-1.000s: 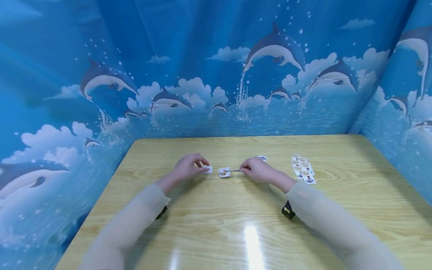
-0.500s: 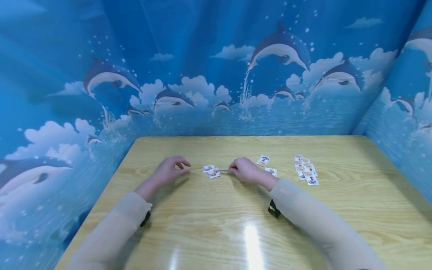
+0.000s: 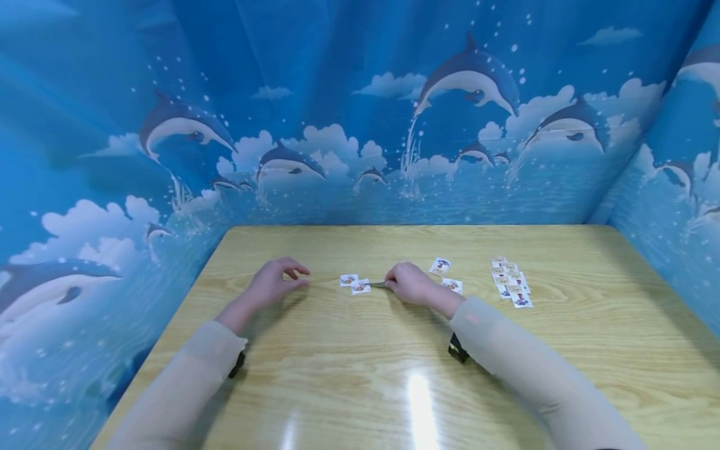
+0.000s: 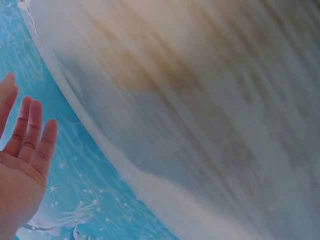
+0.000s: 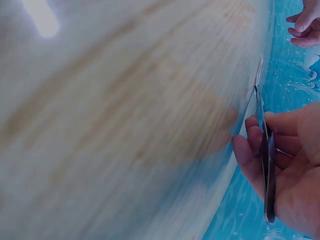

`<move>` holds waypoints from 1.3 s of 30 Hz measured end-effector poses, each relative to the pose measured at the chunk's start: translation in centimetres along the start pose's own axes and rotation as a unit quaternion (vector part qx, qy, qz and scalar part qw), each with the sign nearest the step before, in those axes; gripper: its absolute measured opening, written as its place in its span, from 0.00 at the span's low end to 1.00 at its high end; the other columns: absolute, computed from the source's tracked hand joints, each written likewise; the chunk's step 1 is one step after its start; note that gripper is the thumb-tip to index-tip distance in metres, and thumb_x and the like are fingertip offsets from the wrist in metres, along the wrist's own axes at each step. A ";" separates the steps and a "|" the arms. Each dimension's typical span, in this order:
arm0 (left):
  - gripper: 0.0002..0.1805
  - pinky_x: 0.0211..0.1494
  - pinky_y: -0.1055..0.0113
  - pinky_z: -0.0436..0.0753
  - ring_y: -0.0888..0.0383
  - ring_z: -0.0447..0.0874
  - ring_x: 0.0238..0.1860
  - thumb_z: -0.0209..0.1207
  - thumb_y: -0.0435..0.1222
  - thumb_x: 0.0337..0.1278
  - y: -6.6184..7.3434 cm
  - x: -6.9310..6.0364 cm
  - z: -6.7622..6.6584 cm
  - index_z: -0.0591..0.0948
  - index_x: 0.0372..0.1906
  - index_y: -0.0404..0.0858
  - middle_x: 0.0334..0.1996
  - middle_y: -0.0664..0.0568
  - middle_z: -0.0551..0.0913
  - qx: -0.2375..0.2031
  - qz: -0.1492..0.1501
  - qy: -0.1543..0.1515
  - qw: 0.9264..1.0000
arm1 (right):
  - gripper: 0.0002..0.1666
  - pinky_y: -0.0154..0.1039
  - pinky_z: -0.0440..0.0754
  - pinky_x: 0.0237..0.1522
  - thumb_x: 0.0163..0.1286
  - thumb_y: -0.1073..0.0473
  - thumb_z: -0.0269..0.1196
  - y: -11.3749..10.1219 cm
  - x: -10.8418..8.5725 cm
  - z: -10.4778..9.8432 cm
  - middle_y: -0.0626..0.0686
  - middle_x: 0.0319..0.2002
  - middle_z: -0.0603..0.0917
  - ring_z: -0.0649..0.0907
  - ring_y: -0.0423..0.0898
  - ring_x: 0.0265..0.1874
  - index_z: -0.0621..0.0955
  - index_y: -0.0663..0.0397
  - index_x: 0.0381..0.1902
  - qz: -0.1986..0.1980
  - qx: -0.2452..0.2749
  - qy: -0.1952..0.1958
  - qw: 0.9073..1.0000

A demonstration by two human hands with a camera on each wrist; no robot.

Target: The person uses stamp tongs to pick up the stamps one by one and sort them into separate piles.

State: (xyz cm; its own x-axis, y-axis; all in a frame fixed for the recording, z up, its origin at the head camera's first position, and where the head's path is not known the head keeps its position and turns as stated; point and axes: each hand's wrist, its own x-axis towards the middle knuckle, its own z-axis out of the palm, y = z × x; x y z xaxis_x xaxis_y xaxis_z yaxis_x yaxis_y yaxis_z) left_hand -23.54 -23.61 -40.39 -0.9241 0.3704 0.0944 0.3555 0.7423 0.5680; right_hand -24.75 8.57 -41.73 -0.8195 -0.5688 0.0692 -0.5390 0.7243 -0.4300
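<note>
My right hand [image 3: 409, 283] holds a pair of dark metal tweezers [image 5: 268, 170] between thumb and fingers, tips to the left. Those tips reach the right card [image 3: 360, 287], a small white picture piece; whether they pinch it or only touch it I cannot tell. Its left corner meets or overlaps a second small picture card [image 3: 348, 280] on the table. Left of both cards, my left hand [image 3: 269, 282] hovers with nothing in it. In the left wrist view its fingers [image 4: 32, 130] are spread and relaxed.
Two more picture cards, one farther back [image 3: 440, 266] and one nearer [image 3: 452, 285], lie just beyond my right hand. An overlapping cluster of several cards [image 3: 510, 281] lies farther right on the wooden table [image 3: 349, 356]. A blue dolphin-print curtain [image 3: 337, 125] borders the table.
My left hand has let go of the left card and drawn back to the left. My right hand has moved the tweezers and right card left, against the left card, then slightly back right.
</note>
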 end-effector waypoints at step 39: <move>0.12 0.44 0.61 0.78 0.60 0.79 0.40 0.66 0.40 0.59 9.5 8.2 7.2 0.86 0.47 0.43 0.44 0.53 0.83 -0.005 0.064 -0.071 0.995 | 0.13 0.45 0.80 0.36 0.71 0.63 0.59 5.7 -7.4 -6.6 0.57 0.38 0.85 0.82 0.47 0.33 0.84 0.66 0.46 0.060 0.022 0.023 0.998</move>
State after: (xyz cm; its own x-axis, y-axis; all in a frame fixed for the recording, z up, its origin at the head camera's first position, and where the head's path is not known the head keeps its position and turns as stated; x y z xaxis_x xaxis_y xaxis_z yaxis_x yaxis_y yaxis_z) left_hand -26.75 -9.47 -40.11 -0.8419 0.5372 0.0509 0.4673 0.6788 0.5664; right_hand -23.03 19.46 -38.70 -0.8863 -0.4597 0.0558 -0.4282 0.7677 -0.4768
